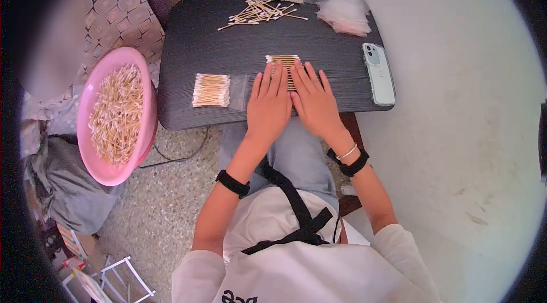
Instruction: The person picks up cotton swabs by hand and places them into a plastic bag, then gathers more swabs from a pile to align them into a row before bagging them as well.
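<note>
A row of cotton swabs [283, 64] is pressed flat on the desk [188, 46] by the left hand [268, 105] and right hand [315, 103], both open. A bagged swab bundle [212, 90] is seen left of the row.

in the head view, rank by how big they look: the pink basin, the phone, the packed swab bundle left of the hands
1. pink basin, by far the largest.
2. phone and packed swab bundle: they look close in size, the phone longer and narrower, so no firm ranking between them.
</note>
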Available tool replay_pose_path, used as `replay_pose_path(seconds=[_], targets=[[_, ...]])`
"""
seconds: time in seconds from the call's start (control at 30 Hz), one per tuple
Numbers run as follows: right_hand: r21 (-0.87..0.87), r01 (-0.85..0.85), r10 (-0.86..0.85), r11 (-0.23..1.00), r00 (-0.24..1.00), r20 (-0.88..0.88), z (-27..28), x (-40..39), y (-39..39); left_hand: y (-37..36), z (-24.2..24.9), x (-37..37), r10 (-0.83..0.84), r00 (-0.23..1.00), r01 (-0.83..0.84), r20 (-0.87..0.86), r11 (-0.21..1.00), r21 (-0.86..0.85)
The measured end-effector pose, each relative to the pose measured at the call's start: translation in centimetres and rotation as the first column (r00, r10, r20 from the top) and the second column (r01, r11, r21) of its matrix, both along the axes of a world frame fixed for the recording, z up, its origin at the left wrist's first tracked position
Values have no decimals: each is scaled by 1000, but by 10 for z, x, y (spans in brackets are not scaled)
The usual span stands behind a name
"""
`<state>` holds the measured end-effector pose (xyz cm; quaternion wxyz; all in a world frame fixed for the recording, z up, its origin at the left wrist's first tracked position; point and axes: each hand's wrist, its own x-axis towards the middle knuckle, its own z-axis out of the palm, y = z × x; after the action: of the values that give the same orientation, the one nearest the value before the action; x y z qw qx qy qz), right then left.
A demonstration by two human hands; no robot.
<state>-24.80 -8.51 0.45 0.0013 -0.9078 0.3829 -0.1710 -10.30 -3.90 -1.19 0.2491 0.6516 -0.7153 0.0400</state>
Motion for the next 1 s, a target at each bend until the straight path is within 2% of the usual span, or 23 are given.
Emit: replay_pose_path(seconds=[0.43,0.63,0.73,0.83,1.0], targets=[[15,-18,18,1000,1000,-11,2,-7,10,10,2,2,-43,999,42,22,998,43],[96,-65,56,993,994,95,2,-8,12,14,2,4,-65,998,65,-2,998,-7],[85,-81,69,993,988,136,1,-9,13,15,4,6,-86,996,84,-24,995,-51],[103,-64,43,993,981,188,1,-10,15,17,5,6,-107,982,98,-155,993,-64],[26,-86,80,996,979,188,6,-12,13,19,8,8,-134,967,119,-215,989,-83]])
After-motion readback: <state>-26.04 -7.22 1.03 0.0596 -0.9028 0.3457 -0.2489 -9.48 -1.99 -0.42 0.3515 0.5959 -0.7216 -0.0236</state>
